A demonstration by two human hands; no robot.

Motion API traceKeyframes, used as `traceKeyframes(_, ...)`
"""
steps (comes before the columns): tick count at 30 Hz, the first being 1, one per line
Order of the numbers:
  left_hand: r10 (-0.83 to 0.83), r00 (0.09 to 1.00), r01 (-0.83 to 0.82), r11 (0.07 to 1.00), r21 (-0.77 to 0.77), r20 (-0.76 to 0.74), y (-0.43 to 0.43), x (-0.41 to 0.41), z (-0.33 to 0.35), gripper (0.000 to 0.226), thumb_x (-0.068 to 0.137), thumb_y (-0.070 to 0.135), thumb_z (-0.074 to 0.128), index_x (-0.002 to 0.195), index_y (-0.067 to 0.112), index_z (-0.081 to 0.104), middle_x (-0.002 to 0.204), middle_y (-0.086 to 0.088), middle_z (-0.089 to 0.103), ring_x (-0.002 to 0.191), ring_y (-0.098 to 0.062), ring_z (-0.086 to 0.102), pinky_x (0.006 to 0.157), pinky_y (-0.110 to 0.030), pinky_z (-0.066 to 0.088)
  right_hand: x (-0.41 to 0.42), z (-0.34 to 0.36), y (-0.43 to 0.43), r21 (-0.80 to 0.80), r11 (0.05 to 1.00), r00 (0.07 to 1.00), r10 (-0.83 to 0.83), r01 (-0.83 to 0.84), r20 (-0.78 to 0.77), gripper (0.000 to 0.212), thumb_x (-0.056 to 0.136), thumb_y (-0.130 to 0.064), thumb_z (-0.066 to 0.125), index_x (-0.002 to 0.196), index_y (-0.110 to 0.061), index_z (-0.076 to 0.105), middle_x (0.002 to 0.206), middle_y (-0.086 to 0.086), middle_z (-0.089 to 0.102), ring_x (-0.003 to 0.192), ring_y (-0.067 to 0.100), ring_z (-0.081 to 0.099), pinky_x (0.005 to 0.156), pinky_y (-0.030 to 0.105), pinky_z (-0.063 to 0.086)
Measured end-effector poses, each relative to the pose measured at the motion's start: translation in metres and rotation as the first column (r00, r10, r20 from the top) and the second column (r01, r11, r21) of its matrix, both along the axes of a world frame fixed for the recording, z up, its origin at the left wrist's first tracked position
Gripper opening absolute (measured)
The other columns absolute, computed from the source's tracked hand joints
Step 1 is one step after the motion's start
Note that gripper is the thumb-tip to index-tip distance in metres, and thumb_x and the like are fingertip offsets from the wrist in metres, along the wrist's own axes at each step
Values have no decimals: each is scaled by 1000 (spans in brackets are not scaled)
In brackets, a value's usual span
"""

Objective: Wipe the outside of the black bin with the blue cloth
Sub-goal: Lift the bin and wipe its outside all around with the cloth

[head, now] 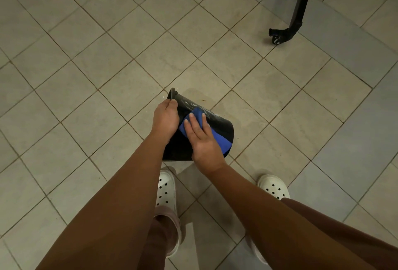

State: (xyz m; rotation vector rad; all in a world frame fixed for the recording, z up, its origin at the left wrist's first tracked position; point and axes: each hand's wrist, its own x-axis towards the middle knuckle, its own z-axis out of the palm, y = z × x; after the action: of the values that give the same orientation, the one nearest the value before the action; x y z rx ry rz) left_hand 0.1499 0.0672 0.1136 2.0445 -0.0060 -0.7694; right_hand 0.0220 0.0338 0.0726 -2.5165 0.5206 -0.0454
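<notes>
I see the right hand (202,138) with fingers (195,122) spread flat, pressing the soft blue cloth (197,114) against the glossy curved side of the black bin (221,125). The left hand (164,118) curls its fingers tight around the bin's rolled rim. The tapered plastic bin is tipped over on the matte beige tiled floor (107,64), just ahead of two white perforated clogs (165,187)
</notes>
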Motion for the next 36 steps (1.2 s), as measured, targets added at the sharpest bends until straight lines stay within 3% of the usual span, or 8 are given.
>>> traceKeyframes(5, 19, 999, -20, 1000, -7, -30, -1, -2, 3, 25, 101, 22, 39, 86, 18, 58, 90, -9, 61, 85, -23, 59, 78, -37, 47, 9, 6, -8, 96, 971, 973, -208, 217, -96, 76, 86, 3, 49, 149, -11, 8, 157, 6, 5, 144, 27, -2, 111, 27, -5)
traceKeyframes(10, 8, 999, -9, 1000, -12, -47, 1, -1, -2, 29, 100, 22, 38, 84, 10, 59, 85, -13, 61, 81, -26, 57, 76, -41, 47, 13, 15, 4, 132, 988, 997, -81, 79, 14, 74, 81, 7, 53, 146, -7, 22, 155, 10, 16, 143, 33, 1, 117, 38, 10)
traceKeyframes(14, -4, 999, 4, 1000, -5, -37, 2, -4, -6, 31, 101, 22, 38, 76, 18, 55, 79, -4, 58, 75, -19, 55, 72, -33, 43, 27, 19, -8, 134, 991, 999, 17, -23, 46, 69, 83, 9, 50, 146, -9, 26, 155, 7, 19, 144, 31, 5, 111, 32, 24)
traceKeyframes(19, -31, 1000, 31, 999, -16, 2, 1, -5, -6, 30, 101, 19, 40, 75, 17, 56, 81, -7, 60, 77, -22, 56, 72, -33, 43, 24, 22, -18, 96, 985, 990, -141, 142, -17, 68, 86, 7, 45, 147, -7, 17, 155, 11, 14, 144, 25, 4, 113, 24, -9)
traceKeyframes(26, -17, 998, 18, 1000, -10, 64, 7, -5, -6, 34, 102, 18, 39, 70, 19, 49, 71, -2, 52, 66, -15, 48, 66, -31, 40, 26, 24, 3, 105, 994, 1000, -12, 11, 12, 72, 86, 4, 47, 148, -10, 13, 157, 7, 6, 144, 28, -8, 115, 30, 3)
traceKeyframes(30, 6, 998, 0, 996, -94, 60, 6, -7, -2, 26, 103, 19, 39, 84, 16, 56, 82, -4, 59, 77, -17, 56, 70, -30, 44, 20, 14, -13, 146, 976, 987, -159, 162, -32, 75, 85, 8, 48, 148, -11, 12, 157, 7, 5, 144, 28, -4, 113, 28, -2)
traceKeyframes(34, 72, 992, -84, 990, -115, -101, 7, -2, 1, 21, 96, 24, 45, 87, 12, 59, 92, -14, 63, 86, -28, 60, 77, -39, 47, 15, 6, -6, 149, 967, 979, -204, 206, -27, 75, 81, 10, 52, 146, -4, 18, 155, 14, 9, 143, 36, 0, 111, 31, -5)
traceKeyframes(36, 100, 977, -117, 990, -83, -190, 8, 3, 3, 38, 91, 38, 45, 102, 7, 65, 101, -16, 69, 93, -31, 65, 79, -40, 50, 11, 4, -3, 122, 977, 985, -173, 173, -4, 76, 77, 11, 57, 144, -3, 24, 153, 16, 17, 142, 39, 7, 110, 36, -2)
